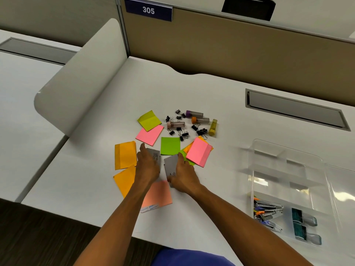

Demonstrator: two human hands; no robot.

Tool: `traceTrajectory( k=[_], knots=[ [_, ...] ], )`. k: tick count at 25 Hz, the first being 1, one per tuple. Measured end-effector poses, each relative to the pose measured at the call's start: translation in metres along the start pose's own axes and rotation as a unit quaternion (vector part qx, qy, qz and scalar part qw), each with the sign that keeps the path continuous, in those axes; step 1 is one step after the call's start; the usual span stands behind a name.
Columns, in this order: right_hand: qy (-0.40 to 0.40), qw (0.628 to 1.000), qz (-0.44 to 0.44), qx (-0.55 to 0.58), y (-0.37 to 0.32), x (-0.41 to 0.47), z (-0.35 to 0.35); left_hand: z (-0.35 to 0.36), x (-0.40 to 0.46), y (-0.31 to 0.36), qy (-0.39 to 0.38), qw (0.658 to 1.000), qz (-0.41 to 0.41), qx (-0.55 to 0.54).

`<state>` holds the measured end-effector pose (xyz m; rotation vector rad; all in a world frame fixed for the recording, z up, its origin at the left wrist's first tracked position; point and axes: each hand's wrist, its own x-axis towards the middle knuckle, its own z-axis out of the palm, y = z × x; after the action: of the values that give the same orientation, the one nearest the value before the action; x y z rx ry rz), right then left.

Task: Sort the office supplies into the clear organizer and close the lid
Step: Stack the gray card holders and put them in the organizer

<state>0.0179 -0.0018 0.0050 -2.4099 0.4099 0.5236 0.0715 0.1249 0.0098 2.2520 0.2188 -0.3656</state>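
Note:
Coloured sticky-note pads lie spread over the white desk (221,96): yellow-green (149,120), pink (149,134), green (170,145), another pink (197,152), orange (125,155) and salmon (158,193). My left hand (147,165) rests flat on a grey card (156,153). My right hand (182,175) grips a second grey card (171,163) by its near edge. Black binder clips (182,131) and small tubes (194,113) lie beyond the pads. The clear organizer (284,156) stands at the right with staplers (267,212) and two clips inside.
A curved white divider (76,89) rises at the left. A grey cable tray slot (295,110) is set into the desk behind the organizer. The beige partition with sign 305 (148,10) closes the back. The desk's front edge runs just below my forearms.

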Motion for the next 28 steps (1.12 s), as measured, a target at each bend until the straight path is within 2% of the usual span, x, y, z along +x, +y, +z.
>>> traceTrajectory(
  k=[7, 14, 18, 23, 28],
  knots=[
    [0.010, 0.992, -0.014, 0.128, 0.016, -0.015, -0.016, 0.000, -0.011, 0.008, 0.065, 0.997, 0.021, -0.041],
    [0.036, 0.949, 0.025, 0.313, 0.055, -0.046, -0.044, 0.011, -0.037, 0.015, 0.053, 0.993, -0.018, -0.103],
    [0.033, 0.920, 0.025, 0.390, 0.083, -0.066, -0.063, 0.022, -0.057, 0.025, 0.036, 0.981, -0.035, -0.189],
    [0.058, 0.889, 0.033, 0.453, 0.118, -0.090, -0.084, 0.044, -0.086, 0.051, 0.052, 0.983, 0.058, -0.168],
    [0.104, 0.869, 0.031, 0.482, 0.158, -0.112, -0.111, 0.074, -0.109, 0.085, 0.041, 0.982, 0.084, -0.162]
  ],
)
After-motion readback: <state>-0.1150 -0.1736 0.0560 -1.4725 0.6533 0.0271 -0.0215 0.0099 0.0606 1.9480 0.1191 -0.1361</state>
